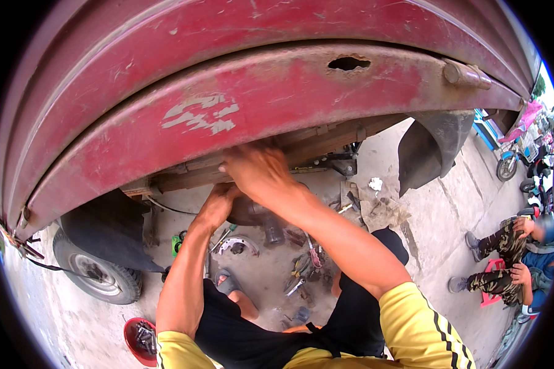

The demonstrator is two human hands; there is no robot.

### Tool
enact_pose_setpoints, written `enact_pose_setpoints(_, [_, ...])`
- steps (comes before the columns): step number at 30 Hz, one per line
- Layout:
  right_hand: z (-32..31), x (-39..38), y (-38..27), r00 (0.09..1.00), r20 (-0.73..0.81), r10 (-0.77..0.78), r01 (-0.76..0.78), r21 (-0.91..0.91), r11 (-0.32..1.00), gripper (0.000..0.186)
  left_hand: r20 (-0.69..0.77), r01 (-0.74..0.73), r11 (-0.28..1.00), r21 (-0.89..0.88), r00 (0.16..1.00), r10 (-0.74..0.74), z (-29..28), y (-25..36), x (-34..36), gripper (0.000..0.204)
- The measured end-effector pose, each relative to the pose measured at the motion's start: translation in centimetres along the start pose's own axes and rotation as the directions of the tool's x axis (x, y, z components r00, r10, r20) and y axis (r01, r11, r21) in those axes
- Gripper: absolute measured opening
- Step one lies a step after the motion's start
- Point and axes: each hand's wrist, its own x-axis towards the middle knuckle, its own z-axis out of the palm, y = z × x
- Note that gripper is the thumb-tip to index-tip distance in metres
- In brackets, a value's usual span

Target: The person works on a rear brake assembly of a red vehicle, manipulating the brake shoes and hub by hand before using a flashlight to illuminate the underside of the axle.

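Both my arms reach up beneath the red, rust-worn metal body panel [301,101] of a vehicle. My right hand [257,169] is at the panel's lower edge, smeared by motion, with its fingertips hidden under the metal. Just below it and to the left, my left hand [215,206] is closed, its fingers bent together. What it holds, if anything, is hidden. Behind the hands runs a rusty frame beam [184,178]. A dark brownish rounded part [245,212] shows beside my left hand. On the ground underneath lies a pale curved metal piece [239,245].
A tyred wheel [98,270] and black mud flap [101,227] stand left; another flap [434,150] hangs right. Several hand tools [301,267] lie between my feet. A red bowl [127,337] holds metal parts. Someone in camouflage trousers [501,249] sits on a red stool [492,284].
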Motion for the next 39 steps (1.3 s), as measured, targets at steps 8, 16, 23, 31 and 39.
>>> enact_pose_setpoints(8, [-4.5, -4.7, 6.7, 0.806, 0.311, 0.504, -0.562, 0.134, 0.816, 0.035, -0.070, 0.057, 0.996, 0.067, 0.996, -0.052, 0.5, 1.8, -0.6, 0.033])
enact_pose_setpoints(16, [0.6, -9.3, 13.8, 0.402, 0.781, 0.478, -0.902, 0.427, 0.061, 0.026, -0.126, 0.058, 0.998, 0.020, 0.990, -0.055, 0.7, 1.5, -1.0, 0.031])
enact_pose_setpoints(23, [-1.0, -9.0, 13.5, 0.555, 0.595, 0.582, -0.793, 0.590, 0.153, 0.026, -0.106, 0.031, 0.998, -0.047, 0.994, -0.036, 0.4, 0.8, -0.7, 0.031])
enact_pose_setpoints(31, [-3.8, -5.3, 7.1, 0.913, 0.090, 0.398, -0.402, 0.371, 0.837, 0.036, -0.137, -0.006, 0.993, -0.121, 0.990, -0.011, 0.9, 0.7, -0.4, 0.028])
enact_pose_setpoints(39, [-2.6, -2.5, 1.6, 0.993, 0.025, 0.118, -0.119, 0.065, 0.991, 0.024, -0.113, 0.003, 0.999, -0.048, 0.994, -0.009, 0.6, 0.1, -0.6, 0.030])
